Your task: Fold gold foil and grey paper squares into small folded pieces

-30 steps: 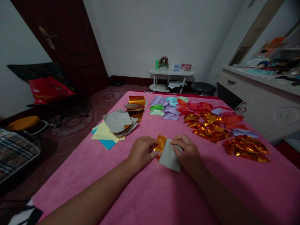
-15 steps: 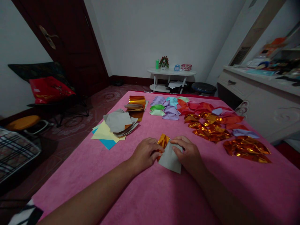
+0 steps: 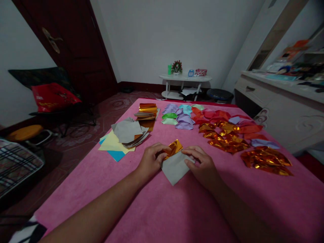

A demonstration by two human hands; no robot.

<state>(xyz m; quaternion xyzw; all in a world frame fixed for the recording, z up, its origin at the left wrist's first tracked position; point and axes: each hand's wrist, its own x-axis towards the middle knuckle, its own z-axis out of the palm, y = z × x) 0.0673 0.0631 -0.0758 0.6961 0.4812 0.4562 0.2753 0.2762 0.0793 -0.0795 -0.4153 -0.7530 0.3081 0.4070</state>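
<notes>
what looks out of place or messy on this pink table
Nothing is spilled or torn. Only the sheet pile on the left of the pink table sits askew, its grey, yellow and blue sheets fanned at different angles. The left hand and right hand hold a half-folded gold sheet.

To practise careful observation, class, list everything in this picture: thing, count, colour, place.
sheet: one, gold with white back, near centre
papers: one pile, grey, yellow, blue, left of centre
foil stack: one, gold, behind the papers
pastel folds: several, purple, green, blue, far centre
red folds: several, red, far right
gold folds: many, gold, right side
cloth: one, pink, under all the paper
side table: one, white, far wall
door: one, dark brown, far left
cushion: one, red, left
left hand: one, grip on sheet's gold flap
right hand: one, grip on sheet's white side
</notes>
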